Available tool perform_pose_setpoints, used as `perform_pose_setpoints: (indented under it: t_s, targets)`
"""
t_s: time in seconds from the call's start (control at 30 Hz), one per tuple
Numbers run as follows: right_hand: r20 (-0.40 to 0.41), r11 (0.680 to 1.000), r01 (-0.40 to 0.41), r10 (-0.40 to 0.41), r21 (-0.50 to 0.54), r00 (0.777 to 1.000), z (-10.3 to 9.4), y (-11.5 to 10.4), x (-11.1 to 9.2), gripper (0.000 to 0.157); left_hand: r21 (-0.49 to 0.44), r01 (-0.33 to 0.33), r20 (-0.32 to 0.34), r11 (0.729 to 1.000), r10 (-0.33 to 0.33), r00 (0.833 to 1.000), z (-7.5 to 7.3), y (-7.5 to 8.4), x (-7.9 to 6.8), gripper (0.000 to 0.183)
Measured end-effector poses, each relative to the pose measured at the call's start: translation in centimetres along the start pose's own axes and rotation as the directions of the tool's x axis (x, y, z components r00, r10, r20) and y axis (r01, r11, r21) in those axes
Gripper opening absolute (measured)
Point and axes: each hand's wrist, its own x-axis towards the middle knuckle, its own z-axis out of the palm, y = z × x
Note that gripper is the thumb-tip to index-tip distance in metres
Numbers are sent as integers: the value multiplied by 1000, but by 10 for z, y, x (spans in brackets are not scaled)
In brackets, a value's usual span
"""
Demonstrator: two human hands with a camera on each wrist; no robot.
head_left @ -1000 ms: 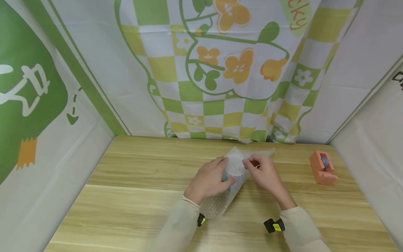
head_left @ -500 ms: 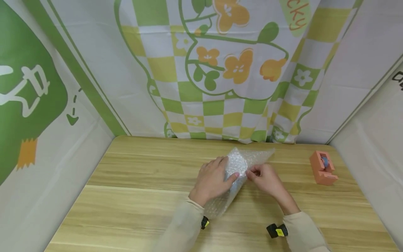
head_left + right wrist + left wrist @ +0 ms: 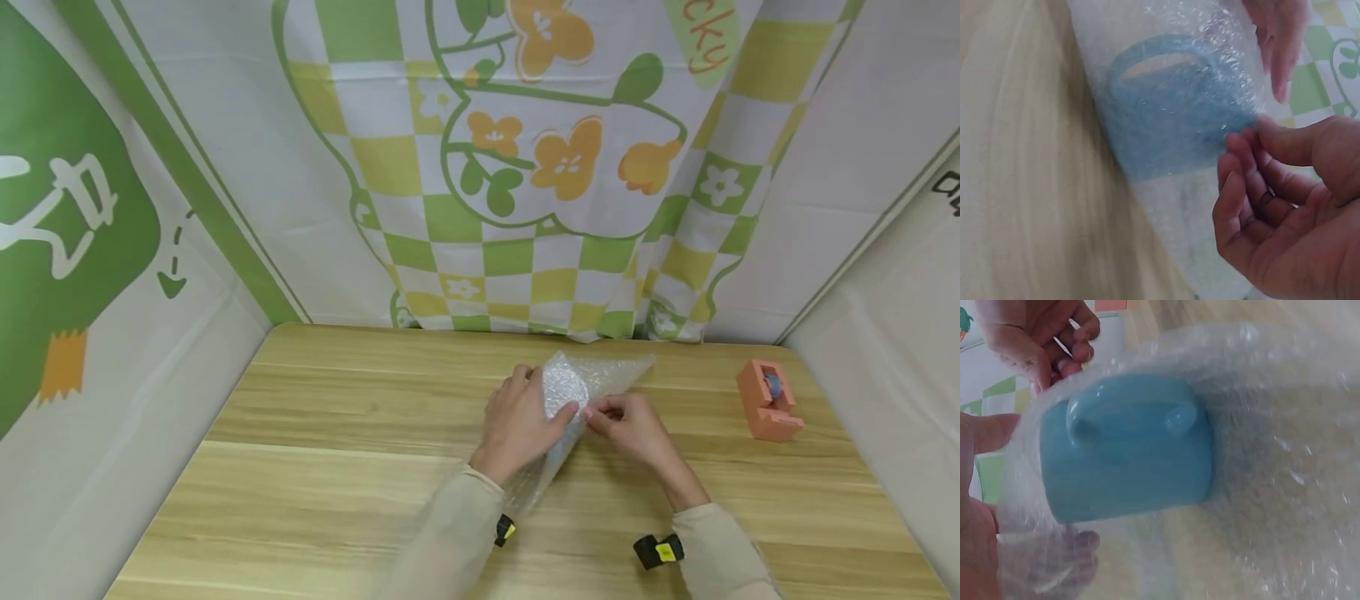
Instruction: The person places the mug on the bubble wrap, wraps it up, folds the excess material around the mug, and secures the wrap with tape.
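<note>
A light blue mug [image 3: 1127,465] shows through a sheet of clear bubble wrap [image 3: 617,375] folded over it. In the left wrist view the mug appears lying sideways, its handle arching toward the top of the picture. My left hand [image 3: 517,429] holds the wrapped bundle from its left side, fingers around the far side and thumb across the front. On the right, my right hand [image 3: 633,429] pinches the wrap's edge between thumb and fingertips, near the left thumb. The right wrist view shows that pinch beside the blue mug [image 3: 1166,125], its other fingers curled.
An orange tape dispenser [image 3: 768,400] with a blue roll stands at the right of the wooden table [image 3: 337,492]. A printed green and yellow checked cloth [image 3: 510,250] hangs along the back edge. Pale fabric panels rise on both sides.
The right hand has come down along the wrap toward the left thumb, pinching its edge. My left hand has shifted slightly right, and the flap now lies flatter over the mug.
</note>
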Motion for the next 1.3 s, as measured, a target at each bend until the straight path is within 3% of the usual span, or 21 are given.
perform_pose_setpoints:
  t_s: [0.2,0.4,0.73,0.93,1.13,1.3]
  targets:
    - [23,985,-48,45,168,999,2,12,1,14,73,46,-73,996,-40,997,8,11,3,80]
    - [19,981,-69,67,183,998,2,17,0,15,77,118,-127,990,-108,986,16,18,5,79]
    - [-12,997,-20,21,71,1000,-2,26,-2,10,146,138,-130,980,-119,984,15,25,7,89]
    - [-72,992,71,-79,-105,994,-10,25,-5,5,135,115,-70,984,-106,992,9,25,9,92]
    - [-159,950,175,-221,-258,962,-17,19,-11,14,92,71,41,993,-75,996,1,20,9,93]
    - [-152,878,283,-363,-386,919,-18,16,-16,21,49,30,107,998,-35,994,-5,15,10,89]
